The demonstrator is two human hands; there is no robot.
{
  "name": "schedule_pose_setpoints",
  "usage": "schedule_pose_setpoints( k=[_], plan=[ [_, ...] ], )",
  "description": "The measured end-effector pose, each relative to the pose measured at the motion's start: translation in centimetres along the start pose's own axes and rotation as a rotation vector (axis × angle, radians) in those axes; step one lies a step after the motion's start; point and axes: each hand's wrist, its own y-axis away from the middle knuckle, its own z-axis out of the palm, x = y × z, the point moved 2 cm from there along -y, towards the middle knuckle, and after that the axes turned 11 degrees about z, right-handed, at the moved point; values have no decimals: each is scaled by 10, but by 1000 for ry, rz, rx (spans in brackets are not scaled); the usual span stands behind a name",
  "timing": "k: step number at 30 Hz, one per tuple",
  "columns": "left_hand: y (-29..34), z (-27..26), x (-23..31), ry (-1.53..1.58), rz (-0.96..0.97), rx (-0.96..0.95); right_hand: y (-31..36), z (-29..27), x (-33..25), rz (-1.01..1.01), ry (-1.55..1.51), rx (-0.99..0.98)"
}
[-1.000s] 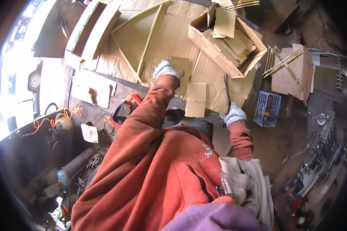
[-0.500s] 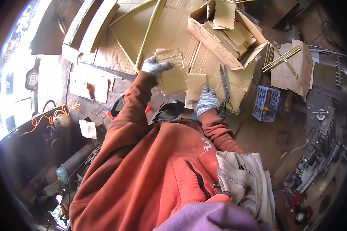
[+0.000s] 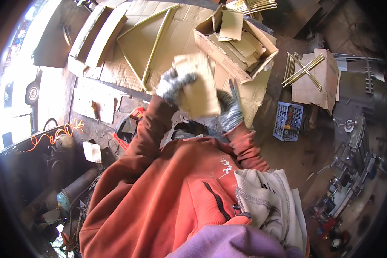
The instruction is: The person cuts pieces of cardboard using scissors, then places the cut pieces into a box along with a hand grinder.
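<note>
In front of my chest I hold a stack of rectangular cardboard pieces (image 3: pixel 198 92), tilted and slightly blurred. My left hand (image 3: pixel 171 87), in a grey knit glove, is closed on its left side with the thumb lying across the top piece. On the right edge, my gloved right hand (image 3: pixel 231 112) is closed, its fingers partly hidden by the stack. A pair of scissors (image 3: pixel 234 89) shows only its blades beyond my right hand; the handles are hidden. Beneath all this spreads a large flattened cardboard sheet (image 3: pixel 253 92).
An open cardboard box (image 3: pixel 223 57) with cut cardboard pieces stands ahead. Left of it lies a triangular frame of brass-coloured rods (image 3: pixel 155 47). To the right are a blue plastic basket (image 3: pixel 288 121) and crossed brass-coloured rods (image 3: pixel 305 71) on a carton. Metal machinery (image 3: pixel 352 161) stands far right.
My right hand has come up from the sheet beside the scissors to the stack's right edge. The separate piece near it no longer lies there. The view has shifted slightly.
</note>
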Motion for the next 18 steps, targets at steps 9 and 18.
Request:
schedule_pose_setpoints(
  k=[9, 18],
  plan=[
    [-159, 106, -12, -1046, 232, 149, 48, -60, -114, -533, 866, 310],
    [-161, 165, -52, -1656, 524, 35, 65, -143, -123, -245, 685, 402]
  ],
)
